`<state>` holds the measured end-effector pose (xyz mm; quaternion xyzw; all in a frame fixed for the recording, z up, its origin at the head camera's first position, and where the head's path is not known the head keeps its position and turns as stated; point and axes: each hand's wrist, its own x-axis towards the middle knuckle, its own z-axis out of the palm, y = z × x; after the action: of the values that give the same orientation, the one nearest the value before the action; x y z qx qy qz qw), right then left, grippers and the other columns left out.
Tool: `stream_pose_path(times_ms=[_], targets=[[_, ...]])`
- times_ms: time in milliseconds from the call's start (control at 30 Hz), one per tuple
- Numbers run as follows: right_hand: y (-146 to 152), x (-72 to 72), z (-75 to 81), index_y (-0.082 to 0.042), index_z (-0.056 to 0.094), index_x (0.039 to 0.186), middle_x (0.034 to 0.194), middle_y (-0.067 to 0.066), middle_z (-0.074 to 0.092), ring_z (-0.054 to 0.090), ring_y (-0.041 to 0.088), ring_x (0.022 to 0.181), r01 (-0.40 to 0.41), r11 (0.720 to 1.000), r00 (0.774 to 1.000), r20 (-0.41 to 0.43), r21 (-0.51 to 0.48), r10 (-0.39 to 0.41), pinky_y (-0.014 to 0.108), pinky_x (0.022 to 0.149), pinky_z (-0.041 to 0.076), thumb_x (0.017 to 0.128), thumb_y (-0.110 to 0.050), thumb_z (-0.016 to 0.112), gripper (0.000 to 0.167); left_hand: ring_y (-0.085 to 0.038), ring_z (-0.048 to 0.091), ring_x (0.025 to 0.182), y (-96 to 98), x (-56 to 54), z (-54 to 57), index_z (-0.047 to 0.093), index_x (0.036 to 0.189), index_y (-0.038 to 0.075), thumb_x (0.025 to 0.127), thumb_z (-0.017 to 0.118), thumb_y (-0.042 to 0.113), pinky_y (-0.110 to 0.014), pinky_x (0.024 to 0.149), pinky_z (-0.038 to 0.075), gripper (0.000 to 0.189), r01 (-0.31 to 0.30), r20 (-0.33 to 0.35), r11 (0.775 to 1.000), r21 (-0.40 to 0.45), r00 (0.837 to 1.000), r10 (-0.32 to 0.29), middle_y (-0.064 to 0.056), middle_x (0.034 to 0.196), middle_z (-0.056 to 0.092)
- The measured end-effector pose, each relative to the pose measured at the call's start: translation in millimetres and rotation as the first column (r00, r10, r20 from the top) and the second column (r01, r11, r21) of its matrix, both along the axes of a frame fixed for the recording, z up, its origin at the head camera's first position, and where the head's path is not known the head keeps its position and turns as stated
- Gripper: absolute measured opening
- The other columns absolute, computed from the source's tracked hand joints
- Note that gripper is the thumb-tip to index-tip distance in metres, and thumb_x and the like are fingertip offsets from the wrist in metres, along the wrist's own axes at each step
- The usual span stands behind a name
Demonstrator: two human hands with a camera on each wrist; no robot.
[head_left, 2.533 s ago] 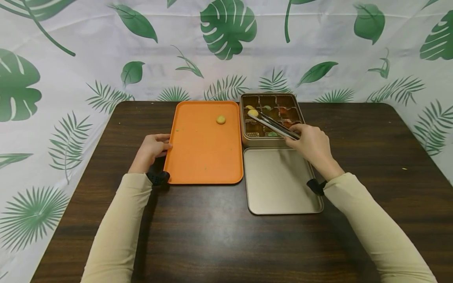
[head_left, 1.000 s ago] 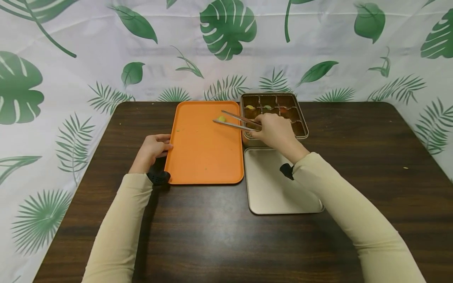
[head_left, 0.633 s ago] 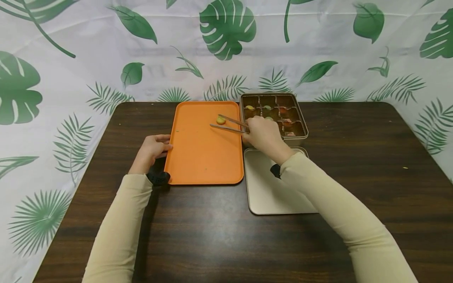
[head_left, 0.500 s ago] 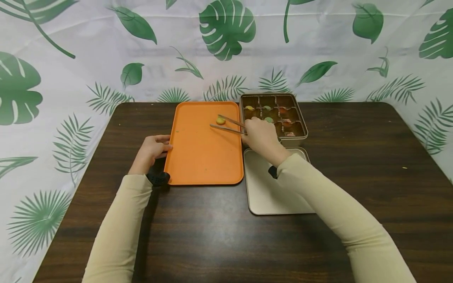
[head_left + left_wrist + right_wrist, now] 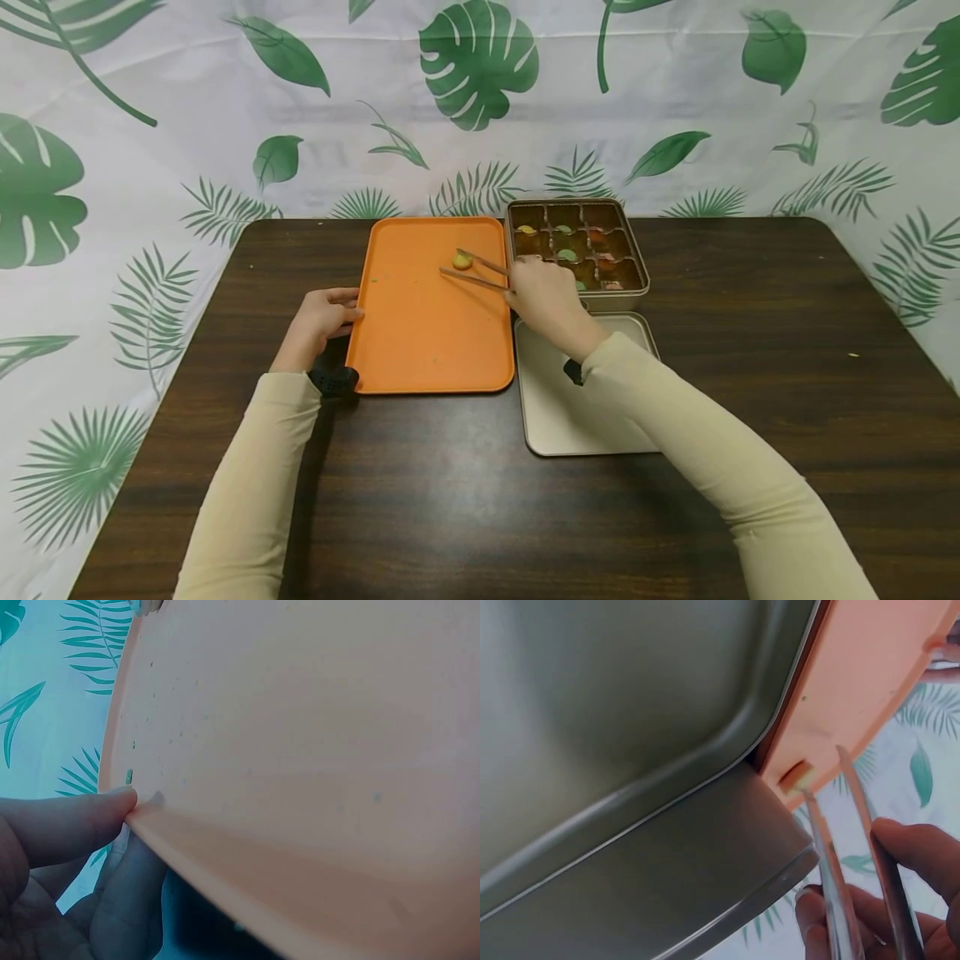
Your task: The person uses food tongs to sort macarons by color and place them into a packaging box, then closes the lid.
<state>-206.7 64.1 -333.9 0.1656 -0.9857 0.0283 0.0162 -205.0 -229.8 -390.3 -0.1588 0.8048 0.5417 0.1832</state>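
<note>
My left hand (image 5: 318, 325) pinches the left edge of the orange tray (image 5: 427, 342); in the left wrist view the thumb lies on the rim and the other fingers are beneath. My right hand (image 5: 549, 300) holds metal tongs (image 5: 480, 279), whose arms stand apart over the tray's upper right. A round yellow cookie (image 5: 462, 262) lies on the tray beside the far tong tip. Whether a second one is stacked there I cannot tell. In the right wrist view, the cookie (image 5: 798, 777) is near the tips of the spread tongs (image 5: 832, 877).
A metal tin (image 5: 615, 296) with a divided insert stands right of the tray, holding yellow, green and reddish pieces. Its flat metal lid (image 5: 547, 400) lies in front, partly under my right forearm. Small crumbs dot the tray. A leaf-patterned cloth (image 5: 337, 108) hangs behind the table.
My right hand has moved left from the tin with a yellow cookie in the tongs. The tongs have spread and drawn slightly back toward me. My left hand stays on the tray edge.
</note>
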Motion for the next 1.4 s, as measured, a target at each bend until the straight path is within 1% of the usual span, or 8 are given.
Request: stream_pose_path(times_ms=[167,367,667,867,967,1067,1167,1400], targets=[[0.4,0.6,0.9,-0.007,0.066,0.088,0.082,0.010,0.063,0.056,0.020,0.061,-0.007,1.000,0.995,0.101,-0.005,0.008,0.028,0.045,0.039,0.092,-0.030,0.064,0.024,-0.031,0.046,0.130,-0.5,0.0,-0.4,0.031,0.149,0.005,0.099,0.047,0.005,-0.040,0.107,0.045,0.052,0.001,0.001,1.000,-0.005,1.000,-0.001,-0.018,0.150,0.038],[1.1,3.0,0.7,-0.009,0.068,0.100,0.087,0.007,0.064,0.061,0.022,0.069,-0.029,0.999,0.986,0.164,-0.028,0.033,0.029,0.049,0.045,0.090,-0.031,0.066,0.025,-0.031,0.048,0.129,-0.7,0.1,-0.9,0.032,0.149,0.006,0.099,0.047,0.005,-0.040,0.106,0.045,0.053,-0.014,0.009,1.000,-0.016,1.000,0.014,-0.018,0.149,0.040],[-1.0,4.9,-0.8,-0.006,0.069,0.104,0.087,0.011,0.064,0.061,0.024,0.067,-0.003,0.998,0.998,0.064,-0.061,0.007,0.033,0.049,0.048,0.090,-0.029,0.066,0.028,-0.031,0.048,0.129,-1.3,0.0,-1.5,0.033,0.149,0.006,0.099,0.048,0.005,-0.040,0.105,0.046,0.052,-0.018,0.014,0.999,-0.030,1.000,0.018,-0.018,0.149,0.041],[-8.8,3.3,-0.6,-0.003,0.071,0.098,0.087,0.012,0.066,0.063,0.026,0.068,0.007,1.000,1.000,-0.015,-0.016,-0.007,0.037,0.053,0.054,0.090,-0.027,0.065,0.025,-0.031,0.047,0.130,0.1,1.2,0.9,0.032,0.149,0.005,0.099,0.047,0.005,-0.040,0.106,0.045,0.052,-0.008,0.014,1.000,-0.005,1.000,0.008,-0.018,0.150,0.040],[-12.0,2.4,0.0,-0.005,0.070,0.083,0.079,0.011,0.063,0.055,0.021,0.059,-0.001,1.000,1.000,-0.015,0.002,0.001,0.032,0.046,0.046,0.091,-0.024,0.065,0.021,-0.032,0.046,0.130,0.7,1.9,2.4,0.031,0.149,0.005,0.099,0.046,0.004,-0.041,0.106,0.045,0.052,-0.005,0.014,1.000,0.008,1.000,0.005,-0.019,0.150,0.039],[-12.7,2.1,0.2,-0.009,0.059,0.066,0.068,0.007,0.053,0.042,0.016,0.053,-0.024,1.000,1.000,0.003,0.001,0.024,0.027,0.043,0.032,0.091,-0.021,0.064,0.028,-0.032,0.047,0.130,1.0,1.6,2.9,0.031,0.149,0.005,0.099,0.046,0.004,-0.041,0.106,0.045,0.052,-0.006,0.013,1.000,0.006,1.000,0.006,-0.019,0.150,0.039],[-11.5,2.9,0.6,-0.012,0.050,0.063,0.064,0.003,0.045,0.036,0.015,0.054,-0.040,0.999,0.998,0.044,-0.011,0.040,0.026,0.045,0.026,0.090,-0.022,0.064,0.032,-0.032,0.047,0.130,0.8,0.3,2.5,0.032,0.149,0.006,0.099,0.047,0.005,-0.041,0.106,0.045,0.052,-0.010,0.013,1.000,0.002,1.000,0.010,-0.019,0.149,0.040],[-5.6,4.1,-1.1,-0.013,0.047,0.066,0.063,0.000,0.036,0.033,0.014,0.055,-0.063,0.997,0.991,0.115,-0.047,0.068,0.026,0.047,0.022,0.089,-0.025,0.065,0.031,-0.031,0.047,0.130,0.5,-1.2,1.8,0.032,0.149,0.006,0.099,0.047,0.006,-0.041,0.106,0.045,0.053,-0.008,0.016,1.000,0.002,1.000,0.008,-0.018,0.150,0.040]])
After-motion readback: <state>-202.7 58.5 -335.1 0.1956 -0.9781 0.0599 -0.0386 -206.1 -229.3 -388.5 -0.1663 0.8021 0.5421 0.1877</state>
